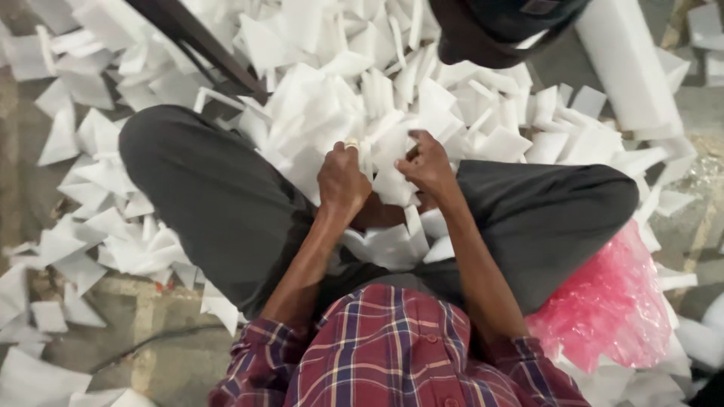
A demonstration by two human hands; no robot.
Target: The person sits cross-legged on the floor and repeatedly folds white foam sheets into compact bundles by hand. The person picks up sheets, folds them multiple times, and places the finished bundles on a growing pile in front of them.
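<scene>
Sitting: cross-legged on the floor (162,354), both my hands meeting at centre frame over my lap.
Left hand (342,181): closed, fingers curled round the left edge of a small bunch of white foam pieces (392,185); ring on one finger.
Right hand (428,164): closed too, pinching the same bunch from its right side, thumb on top.
Bunch position: centre of frame, just above my knees, touching both hands, resting against the big foam pile (354,83) behind it.
Handling (my read): very light, soft, springy sheet foam. Bends and creases instead of snapping, tears if pulled hard. Not slippery, but thin edges slide past each other in a stack.
Grip point: take it at the edges with fingertips, both sides squeezed so the layers stay aligned. No need for force.
Look: flat white cut-offs, mostly triangles and angled strips, matte, clean cut edges, some folded.
Pile: fills upper centre of frame and spills left and right over my dark trousers (219,196).
Loose pieces: scattered on the floor at left and lower left.
Pink plastic bag (603,309): lower right, crumpled, next to my right knee.
White foam roll (626,64): upper right, lying at an angle.
Dark bar (204,45): upper left, running diagonally into the pile; can't tell what it belongs to.
Shirt (392,354): red plaid, bottom centre.
</scene>
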